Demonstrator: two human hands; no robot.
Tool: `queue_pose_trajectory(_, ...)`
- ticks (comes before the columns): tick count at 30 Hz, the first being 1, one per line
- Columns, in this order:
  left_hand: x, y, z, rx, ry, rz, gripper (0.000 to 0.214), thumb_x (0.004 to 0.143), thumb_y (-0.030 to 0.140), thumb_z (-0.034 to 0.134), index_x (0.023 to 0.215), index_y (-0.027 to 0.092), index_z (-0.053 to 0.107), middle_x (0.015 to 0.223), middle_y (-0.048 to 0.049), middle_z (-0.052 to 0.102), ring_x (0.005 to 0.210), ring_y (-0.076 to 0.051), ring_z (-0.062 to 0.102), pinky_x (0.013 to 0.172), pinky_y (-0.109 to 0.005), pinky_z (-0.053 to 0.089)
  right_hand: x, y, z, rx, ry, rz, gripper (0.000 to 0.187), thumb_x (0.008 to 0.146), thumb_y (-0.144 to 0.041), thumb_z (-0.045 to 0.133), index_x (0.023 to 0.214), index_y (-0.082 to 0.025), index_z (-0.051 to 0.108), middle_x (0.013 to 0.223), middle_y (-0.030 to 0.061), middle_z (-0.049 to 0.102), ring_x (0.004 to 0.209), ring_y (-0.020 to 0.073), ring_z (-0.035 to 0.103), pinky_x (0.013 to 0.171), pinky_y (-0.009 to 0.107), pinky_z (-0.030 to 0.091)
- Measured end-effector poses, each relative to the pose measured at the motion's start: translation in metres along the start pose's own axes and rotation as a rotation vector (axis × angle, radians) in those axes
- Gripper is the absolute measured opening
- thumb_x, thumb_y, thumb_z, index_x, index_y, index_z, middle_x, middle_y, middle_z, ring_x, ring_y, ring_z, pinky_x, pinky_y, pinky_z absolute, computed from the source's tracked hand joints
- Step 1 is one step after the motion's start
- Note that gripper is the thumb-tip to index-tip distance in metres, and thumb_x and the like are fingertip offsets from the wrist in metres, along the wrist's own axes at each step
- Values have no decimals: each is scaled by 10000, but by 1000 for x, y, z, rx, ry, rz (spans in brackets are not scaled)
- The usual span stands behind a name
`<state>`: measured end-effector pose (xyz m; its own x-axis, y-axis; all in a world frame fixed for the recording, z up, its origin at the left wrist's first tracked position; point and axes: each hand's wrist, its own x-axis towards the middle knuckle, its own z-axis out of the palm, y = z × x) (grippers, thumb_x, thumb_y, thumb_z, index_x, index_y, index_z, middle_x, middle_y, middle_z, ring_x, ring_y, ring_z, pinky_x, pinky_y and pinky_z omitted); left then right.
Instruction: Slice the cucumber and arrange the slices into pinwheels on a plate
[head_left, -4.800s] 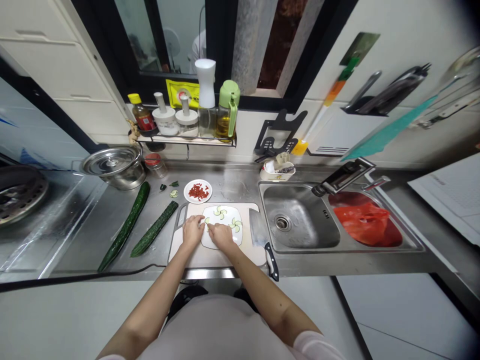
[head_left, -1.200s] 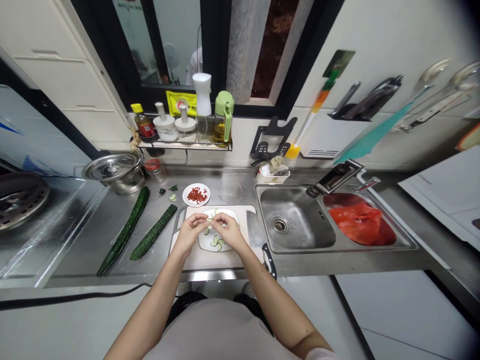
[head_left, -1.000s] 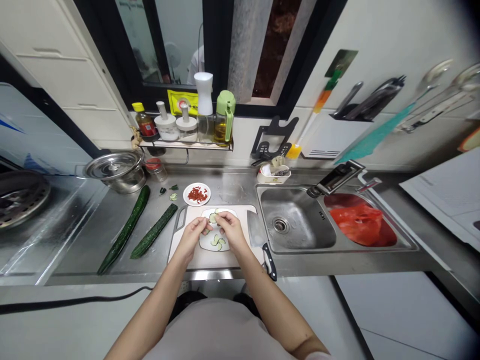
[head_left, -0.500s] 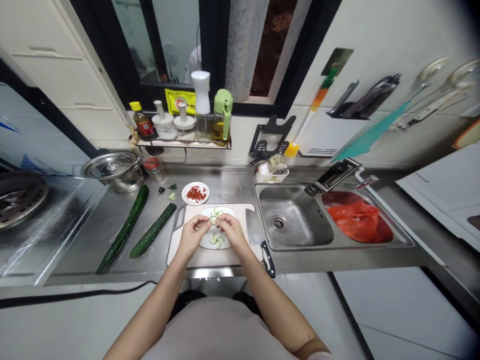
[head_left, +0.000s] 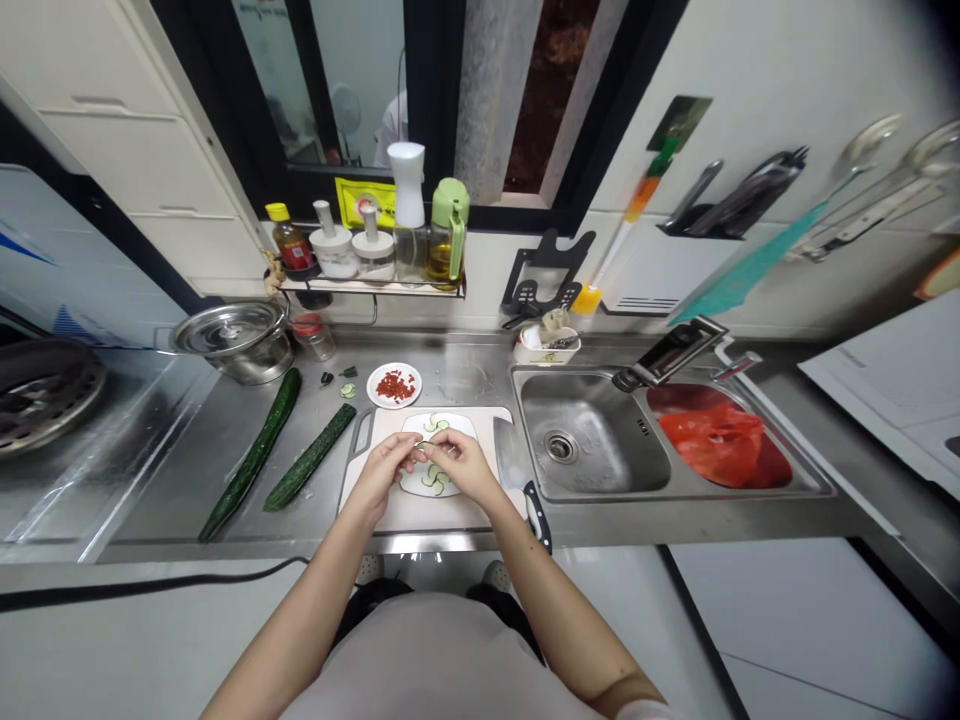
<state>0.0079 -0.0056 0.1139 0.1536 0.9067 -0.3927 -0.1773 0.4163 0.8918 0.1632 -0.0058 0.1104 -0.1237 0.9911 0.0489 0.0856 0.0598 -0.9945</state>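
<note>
My left hand and my right hand meet over a white plate, fingertips close together. Between them is a thin cucumber slice, partly covered by the fingers; both hands appear to pinch it. Curved cucumber slices lie on the plate in small pinwheel shapes, at its near and far ends. Under the plate is a light cutting board. A kitchen knife rests at the board's right side, its black handle pointing toward me.
Left of the board lie two cucumbers. Beyond it stands a small dish of chopped red pieces. A lidded steel pot is at the back left. On the right is a sink with a faucet and a red plastic bag.
My hands have turned slightly, and the cucumber slice between them now shows its dark edge. The whole view has shifted a little to the right.
</note>
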Motion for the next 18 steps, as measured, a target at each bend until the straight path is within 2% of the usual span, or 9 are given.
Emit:
queue_pose_trajectory(3, 1, -1, -2, -26, 13, -22, 455, 587, 418, 762, 954, 179, 636, 659, 27, 589, 527, -59, 460, 452, -169, 217, 0, 2, -2, -75, -18, -39, 195, 746, -387, 640, 730, -196, 604, 713, -7, 605, 639, 117, 500, 608, 238, 404)
queue_pose_trajectory(7, 1, -1, -1, -45, 26, 3, 469, 549, 367, 787, 947, 177, 625, 610, 44, 547, 515, -58, 447, 452, -170, 216, 1, 5, -5, -171, -33, -85, 157, 747, -349, 632, 728, -195, 605, 717, -10, 597, 665, 119, 499, 626, 235, 403)
queue_pose_trajectory(10, 0, -1, 2, -57, 42, 74, 477, 546, 348, 790, 950, 178, 603, 624, 51, 551, 509, -48, 438, 478, -170, 259, 1, 4, -6, -204, -46, -90, 143, 750, -333, 624, 730, -193, 604, 703, -16, 588, 661, 115, 490, 627, 231, 399)
queue_pose_trajectory(14, -3, -2, 6, -31, 43, 187, 518, 583, 343, 773, 1026, 186, 554, 674, 47, 579, 594, -72, 519, 605, -194, 378, 0, -2, -3, -189, -56, -61, 157, 788, -325, 574, 710, -191, 600, 670, -19, 579, 627, 110, 484, 610, 232, 385)
queue_pose_trajectory(18, -5, -4, 8, 27, 77, 282, 546, 629, 352, 743, 1095, 197, 504, 702, 42, 594, 635, -91, 555, 640, -210, 401, 1, -5, 0, -139, -49, -18, 157, 779, -315, 565, 693, -190, 602, 652, -17, 576, 624, 117, 501, 594, 237, 378)
